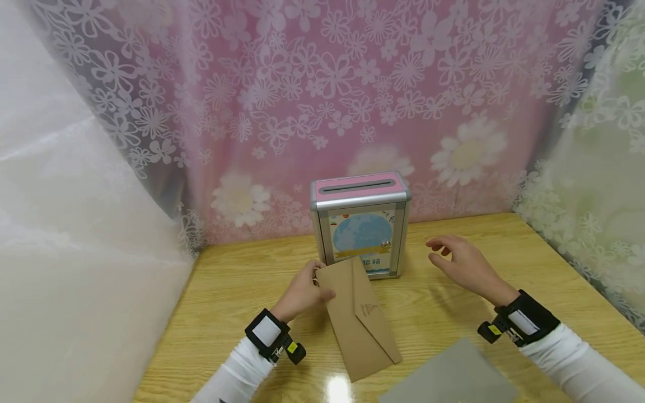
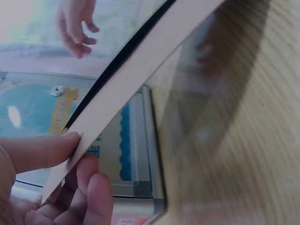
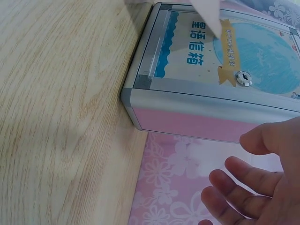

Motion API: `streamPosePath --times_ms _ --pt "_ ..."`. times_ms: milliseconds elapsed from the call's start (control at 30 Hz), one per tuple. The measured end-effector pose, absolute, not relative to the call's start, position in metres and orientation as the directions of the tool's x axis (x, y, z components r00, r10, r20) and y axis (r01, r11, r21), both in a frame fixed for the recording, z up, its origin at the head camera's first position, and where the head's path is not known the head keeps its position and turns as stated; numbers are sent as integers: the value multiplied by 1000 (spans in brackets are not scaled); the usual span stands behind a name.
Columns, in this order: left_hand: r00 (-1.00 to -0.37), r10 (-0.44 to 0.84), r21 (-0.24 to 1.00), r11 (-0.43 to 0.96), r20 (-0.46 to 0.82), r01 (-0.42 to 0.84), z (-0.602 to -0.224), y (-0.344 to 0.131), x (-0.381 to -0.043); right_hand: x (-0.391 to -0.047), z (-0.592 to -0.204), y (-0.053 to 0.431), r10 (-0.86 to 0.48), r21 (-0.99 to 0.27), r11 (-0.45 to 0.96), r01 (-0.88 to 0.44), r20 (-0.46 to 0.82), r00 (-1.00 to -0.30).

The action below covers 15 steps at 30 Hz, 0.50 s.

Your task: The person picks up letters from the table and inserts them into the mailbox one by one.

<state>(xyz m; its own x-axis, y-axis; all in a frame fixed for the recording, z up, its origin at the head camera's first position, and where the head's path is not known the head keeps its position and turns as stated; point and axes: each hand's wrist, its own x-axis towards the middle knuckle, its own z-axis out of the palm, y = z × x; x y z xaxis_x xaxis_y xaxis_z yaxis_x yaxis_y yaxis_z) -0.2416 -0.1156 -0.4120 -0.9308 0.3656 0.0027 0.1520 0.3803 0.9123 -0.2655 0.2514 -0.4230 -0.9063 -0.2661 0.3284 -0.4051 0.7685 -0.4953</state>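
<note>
Pinched a kraft-paper envelope (image 1: 353,330) between the thumb and bent fingers of the left hand (image 1: 302,294), at its left long edge close to the far end. Held it in front of the mailbox (image 1: 361,226), below the slot (image 1: 358,187), covering a lower part of the front panel in the head view. Ran its long axis from the mailbox's foot back toward the wearer, slanting right, crosswise to the slot, which stretched left to right along the pink top. Had the right hand (image 1: 466,263) well apart to the right, nearer the mailbox's side than the envelope, fingers loosely bent around nothing.

Showed smooth, matte brown paper, a long flap (image 1: 367,294) with an angled edge and small dark print. Framed the mailbox in brushed-looking silver metal with rounded edges, a round metal lock (image 3: 243,78) on its front. Stood it on a yellowish wood-grain counter (image 1: 242,280), with a flat grey sheet (image 1: 453,375) lying nearer the wearer. Hung a pink, white-flowered backdrop (image 1: 327,95) behind.
</note>
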Motion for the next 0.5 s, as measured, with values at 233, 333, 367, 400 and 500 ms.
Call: streamPosePath --times_ms 233,333,367,400,500 --pt "-928 368 934 313 49 174 -407 -123 -243 -267 -424 251 -271 -483 766 -424 355 -895" --pt "-931 362 936 306 56 175 -403 -127 -243 -266 -424 251 -270 -483 766 -424 357 -894" --pt "-931 361 937 303 55 173 -402 -129 -243 -266 -424 251 -268 -484 766 -422 356 -895" --pt "-930 364 938 298 60 177 -400 -130 -243 -266 -423 251 -267 -486 766 -421 355 -896" --pt "-924 374 942 272 83 195 -395 -132 -243 -264 -421 250 -264 -485 768 -418 355 -897"
